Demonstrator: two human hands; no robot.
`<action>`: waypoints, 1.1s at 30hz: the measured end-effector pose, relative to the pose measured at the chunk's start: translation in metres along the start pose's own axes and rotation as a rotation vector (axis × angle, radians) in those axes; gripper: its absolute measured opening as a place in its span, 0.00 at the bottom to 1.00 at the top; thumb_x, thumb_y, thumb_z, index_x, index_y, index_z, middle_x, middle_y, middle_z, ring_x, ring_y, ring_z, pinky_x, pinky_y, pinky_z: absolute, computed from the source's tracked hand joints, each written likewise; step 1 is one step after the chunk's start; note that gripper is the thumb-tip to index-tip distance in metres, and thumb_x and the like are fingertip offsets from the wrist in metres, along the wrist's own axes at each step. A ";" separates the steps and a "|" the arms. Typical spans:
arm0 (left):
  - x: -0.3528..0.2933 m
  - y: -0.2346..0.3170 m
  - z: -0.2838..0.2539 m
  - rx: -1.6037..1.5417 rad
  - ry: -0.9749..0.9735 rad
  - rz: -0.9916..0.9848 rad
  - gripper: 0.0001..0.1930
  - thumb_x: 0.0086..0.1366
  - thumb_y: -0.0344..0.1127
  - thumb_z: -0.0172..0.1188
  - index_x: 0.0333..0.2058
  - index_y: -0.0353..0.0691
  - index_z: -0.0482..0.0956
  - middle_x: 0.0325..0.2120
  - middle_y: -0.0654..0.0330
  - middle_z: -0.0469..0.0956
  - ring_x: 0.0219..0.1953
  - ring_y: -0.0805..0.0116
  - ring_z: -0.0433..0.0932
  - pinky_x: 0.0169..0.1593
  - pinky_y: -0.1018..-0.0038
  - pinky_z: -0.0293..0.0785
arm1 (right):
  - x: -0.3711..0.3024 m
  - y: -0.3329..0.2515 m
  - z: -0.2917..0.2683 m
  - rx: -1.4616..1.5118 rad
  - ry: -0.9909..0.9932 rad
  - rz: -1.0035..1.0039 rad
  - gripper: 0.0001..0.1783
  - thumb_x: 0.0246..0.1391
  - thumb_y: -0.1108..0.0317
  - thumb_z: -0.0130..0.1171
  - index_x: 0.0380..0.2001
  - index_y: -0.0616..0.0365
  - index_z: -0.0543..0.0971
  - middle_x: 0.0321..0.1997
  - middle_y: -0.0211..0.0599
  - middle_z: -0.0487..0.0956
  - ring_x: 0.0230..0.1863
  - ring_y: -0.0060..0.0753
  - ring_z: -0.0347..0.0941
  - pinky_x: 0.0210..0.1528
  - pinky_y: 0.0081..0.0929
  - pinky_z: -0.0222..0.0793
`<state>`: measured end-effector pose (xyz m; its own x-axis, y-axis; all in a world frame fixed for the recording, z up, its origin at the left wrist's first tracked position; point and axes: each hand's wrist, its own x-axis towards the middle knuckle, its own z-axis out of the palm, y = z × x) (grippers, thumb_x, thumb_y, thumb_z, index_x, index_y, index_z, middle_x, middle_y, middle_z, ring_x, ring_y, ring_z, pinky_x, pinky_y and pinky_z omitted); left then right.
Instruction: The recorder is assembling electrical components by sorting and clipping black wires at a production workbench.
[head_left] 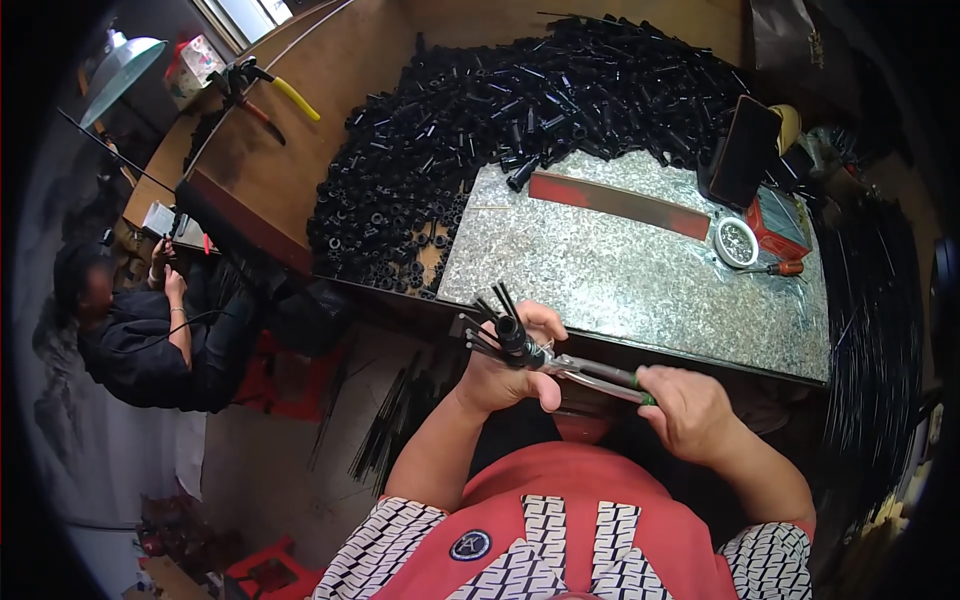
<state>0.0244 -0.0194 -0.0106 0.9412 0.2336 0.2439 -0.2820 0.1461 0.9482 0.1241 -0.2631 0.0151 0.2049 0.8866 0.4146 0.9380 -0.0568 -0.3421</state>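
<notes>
One black cylinder (511,336), metal pliers (588,367)

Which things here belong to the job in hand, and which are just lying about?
Seemingly part of the job:
black tubular part and thin rods, at the left hand
pliers, in the right hand
probably the heaped black parts

Apparently just lying about:
flat bar
white dish
screwdriver
yellow-handled tool

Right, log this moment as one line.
left hand: holds black tubular part, thin rods; right hand: holds pliers, jaws at part; stone slab: reddish bar, white dish; beyond: black parts heap
</notes>
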 end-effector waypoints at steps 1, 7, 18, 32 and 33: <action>0.002 0.000 0.001 -0.094 -0.060 -0.020 0.36 0.33 0.59 0.73 0.34 0.35 0.74 0.19 0.71 0.69 0.23 0.83 0.66 0.27 0.84 0.60 | -0.006 -0.001 -0.003 0.265 -0.186 0.144 0.18 0.57 0.61 0.55 0.42 0.66 0.73 0.33 0.53 0.78 0.29 0.49 0.78 0.31 0.33 0.75; 0.005 0.002 0.002 0.018 -0.113 -0.036 0.35 0.31 0.61 0.73 0.30 0.34 0.80 0.22 0.67 0.74 0.24 0.81 0.69 0.27 0.82 0.62 | -0.016 0.005 0.009 1.671 -0.810 0.787 0.15 0.55 0.60 0.61 0.34 0.61 0.71 0.23 0.44 0.78 0.19 0.35 0.76 0.23 0.32 0.73; 0.008 0.002 0.004 -0.050 -0.027 -0.058 0.30 0.34 0.50 0.78 0.32 0.38 0.74 0.16 0.74 0.69 0.27 0.79 0.70 0.32 0.80 0.65 | -0.003 0.001 -0.001 0.285 -0.172 0.322 0.31 0.48 0.61 0.63 0.54 0.63 0.67 0.39 0.48 0.74 0.37 0.41 0.73 0.38 0.32 0.69; 0.004 -0.024 0.010 0.281 0.014 0.081 0.26 0.30 0.51 0.78 0.18 0.42 0.71 0.16 0.71 0.67 0.36 0.71 0.67 0.41 0.70 0.63 | 0.011 0.008 -0.023 0.542 -0.479 0.527 0.20 0.58 0.52 0.55 0.38 0.61 0.71 0.28 0.51 0.77 0.33 0.56 0.75 0.36 0.43 0.68; 0.003 -0.027 0.009 0.353 0.063 0.132 0.26 0.30 0.51 0.78 0.17 0.42 0.71 0.16 0.71 0.66 0.36 0.70 0.67 0.42 0.70 0.63 | 0.011 0.006 -0.021 0.462 -0.493 0.573 0.20 0.58 0.51 0.55 0.34 0.61 0.71 0.26 0.52 0.76 0.32 0.57 0.74 0.34 0.45 0.68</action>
<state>0.0366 -0.0316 -0.0334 0.8847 0.2886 0.3662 -0.3085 -0.2265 0.9239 0.1377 -0.2629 0.0353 0.3643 0.8818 -0.2995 0.4994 -0.4565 -0.7363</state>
